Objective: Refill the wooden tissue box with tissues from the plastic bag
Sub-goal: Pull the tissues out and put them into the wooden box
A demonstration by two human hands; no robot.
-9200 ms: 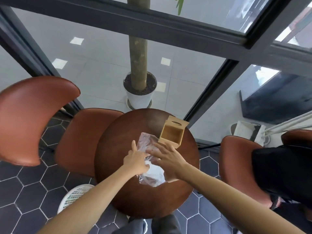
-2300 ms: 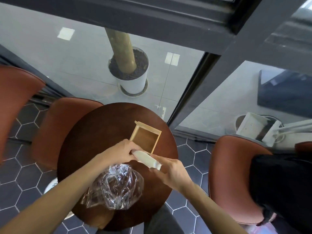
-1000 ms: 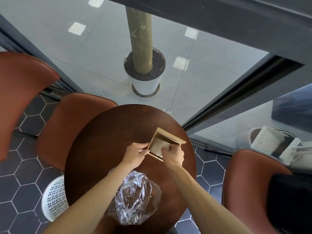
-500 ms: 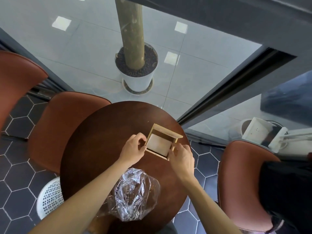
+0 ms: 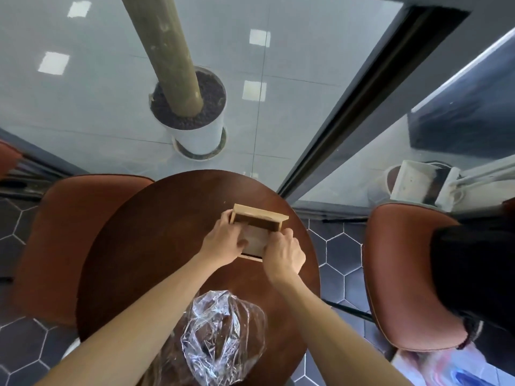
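Note:
The wooden tissue box [image 5: 260,213] lies open side up at the far right of the round dark table [image 5: 156,232]. A light wooden panel [image 5: 255,240] covers the near part of its opening, and the far part shows a dark inside. My left hand [image 5: 223,243] grips the box's left wall, thumb resting on the panel. My right hand [image 5: 284,257] pinches the panel's right edge. The clear plastic bag [image 5: 223,338] lies crumpled at the table's near edge, between my forearms. I see no tissues.
Brown padded chairs stand to the left [image 5: 64,232] and right [image 5: 401,274] of the table. A person in dark clothing [image 5: 473,268] sits on the right chair. Behind the glass wall stands a white plant pot [image 5: 195,135]. The floor has dark hexagonal tiles.
Both hands have closed in on the box. A light panel now covers the near part of the opening that was uncovered half a second ago. The bag has not moved.

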